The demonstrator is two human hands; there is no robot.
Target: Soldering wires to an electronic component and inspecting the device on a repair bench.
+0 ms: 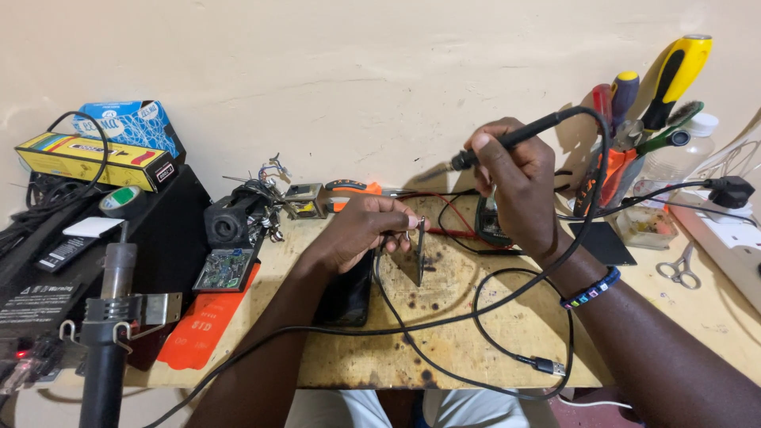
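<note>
1. Head view: the right hand (519, 186) grips a black corded soldering iron (507, 143), fingers wrapped round its handle, tip pointing left.
2. The left hand (361, 230) pinches a thin dark flat board (420, 250) upright on edge, at the middle of the scorched wooden bench (444, 341).
3. A black phone (347, 297) lies under the left wrist; steel scissors (678, 269) lie far right.

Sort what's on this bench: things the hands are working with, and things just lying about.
In use: soldering iron in right hand; thin dark board held upright by left hand.

Lying about: scissors, green circuit board, tape roll, screwdrivers, yellow box.
</note>
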